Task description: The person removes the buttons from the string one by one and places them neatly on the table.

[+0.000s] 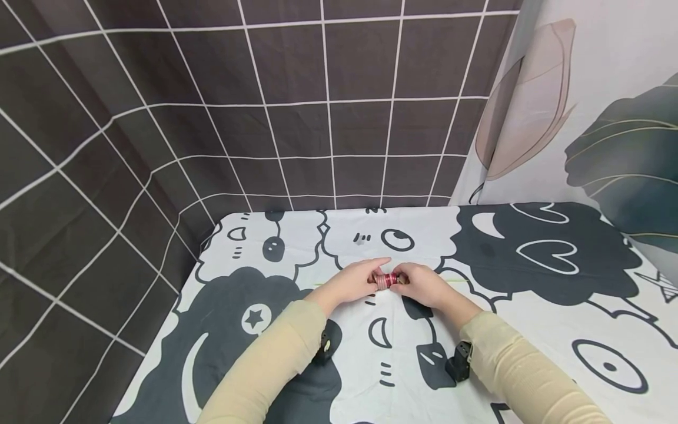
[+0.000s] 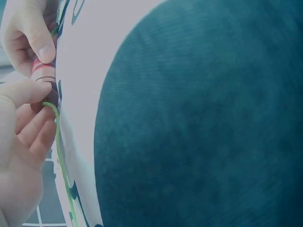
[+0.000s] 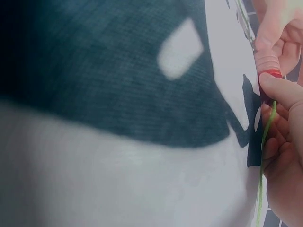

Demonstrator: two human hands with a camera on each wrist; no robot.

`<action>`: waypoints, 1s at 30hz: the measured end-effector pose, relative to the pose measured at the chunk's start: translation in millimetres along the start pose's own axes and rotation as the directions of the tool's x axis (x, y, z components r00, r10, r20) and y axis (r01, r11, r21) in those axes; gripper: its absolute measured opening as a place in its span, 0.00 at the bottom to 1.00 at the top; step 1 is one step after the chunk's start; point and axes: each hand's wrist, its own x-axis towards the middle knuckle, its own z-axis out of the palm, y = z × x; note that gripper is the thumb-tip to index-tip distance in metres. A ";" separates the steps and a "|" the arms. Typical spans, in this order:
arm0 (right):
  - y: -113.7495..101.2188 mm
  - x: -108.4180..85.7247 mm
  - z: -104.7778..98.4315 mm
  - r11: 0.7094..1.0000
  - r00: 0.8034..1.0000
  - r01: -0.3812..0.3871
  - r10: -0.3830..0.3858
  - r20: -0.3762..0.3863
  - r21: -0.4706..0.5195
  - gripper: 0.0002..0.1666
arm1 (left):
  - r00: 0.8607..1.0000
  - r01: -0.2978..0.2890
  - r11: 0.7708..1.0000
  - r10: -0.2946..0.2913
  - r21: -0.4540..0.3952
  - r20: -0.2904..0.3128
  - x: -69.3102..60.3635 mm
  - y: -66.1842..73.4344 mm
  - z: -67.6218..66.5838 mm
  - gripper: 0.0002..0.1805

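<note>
A short red-and-pink ringed cylinder [image 1: 386, 281], like a row of stacked beads or rings, lies between the two hands over the patterned cloth. My left hand [image 1: 351, 282] pinches its left end between thumb and fingers. At the other end, my right hand [image 1: 428, 285] pinches the red part. From the left end a thin green cord [image 2: 60, 151] trails away over the cloth in the left wrist view. A green cord [image 3: 263, 175] also comes out at the right end in the right wrist view. Fingers hide both tips of the cylinder.
A white cloth [image 1: 365, 365] with dark cartoon faces covers the surface underneath. Dark grid-patterned fabric [image 1: 360, 129] hangs behind and on the left; a leaf-print curtain [image 1: 598, 65] hangs at the right. Black wrist cameras [image 1: 459, 360] sit by the cuffs.
</note>
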 end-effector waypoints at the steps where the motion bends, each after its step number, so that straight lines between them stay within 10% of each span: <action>1: 0.0 0.1 0.2 1.000 1.000 0.001 -0.001 0.000 -0.001 0.14 | 1.000 0.001 1.000 -0.001 -0.004 0.001 -0.3 -0.1 0.0 0.33; 9: -0.7 -0.4 0.4 1.000 1.000 -0.001 0.001 0.001 0.011 0.14 | 0.999 0.023 0.999 -0.022 -0.023 0.025 -1.4 -1.6 0.6 0.39; 18: -0.8 -0.9 1.0 1.000 1.000 0.009 -0.009 -0.013 0.015 0.13 | 0.998 -0.028 0.979 0.017 0.204 0.056 4.3 0.0 4.9 0.26; 30: -1.8 -0.8 -1.1 1.000 1.000 -0.002 0.002 0.004 0.010 0.15 | 0.999 -0.009 0.983 0.003 0.183 0.032 6.1 7.6 5.3 0.22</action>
